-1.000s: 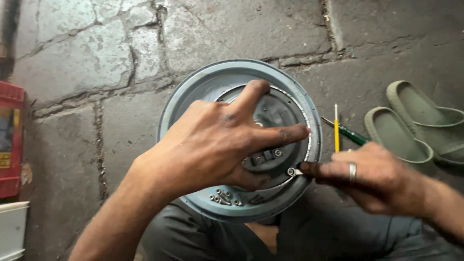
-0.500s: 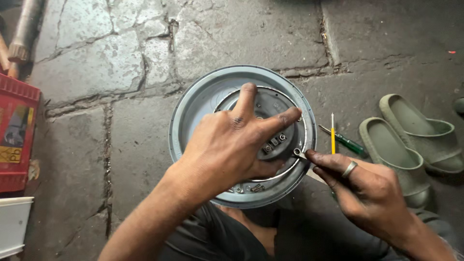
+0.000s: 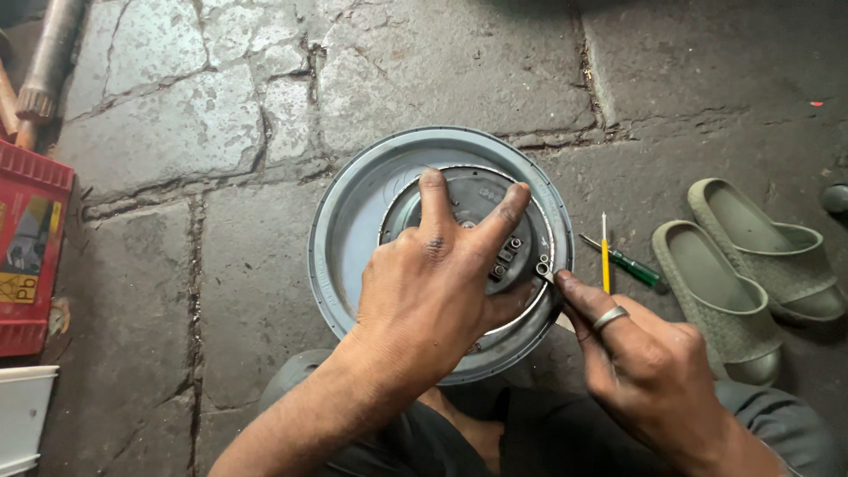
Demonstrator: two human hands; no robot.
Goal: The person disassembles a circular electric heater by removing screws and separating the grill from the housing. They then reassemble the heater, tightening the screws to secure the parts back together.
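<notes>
A round grey metal wheel hub (image 3: 349,238) lies flat on the stone floor in front of my knees, with a dark inner disc (image 3: 477,199) and small bolts near its right rim. My left hand (image 3: 433,291) lies spread over the dark disc, fingers pressing on it. My right hand (image 3: 636,353), with a ring on one finger, pinches a thin metal tool whose tip (image 3: 545,269) touches a small round fitting at the disc's right edge. Most of the tool is hidden in my fingers.
A yellow screwdriver (image 3: 605,256) and a green-handled one (image 3: 632,262) lie right of the hub. A pair of green slippers (image 3: 751,265) sits further right. A red crate (image 3: 31,238), a white container (image 3: 22,415) and a metal shaft (image 3: 49,53) are at the left.
The view has shifted, so the hub sits more to the centre. My right hand has moved closer in, bringing the tool tip onto the fitting at the disc's right edge. My left hand stays pressed on the disc.
</notes>
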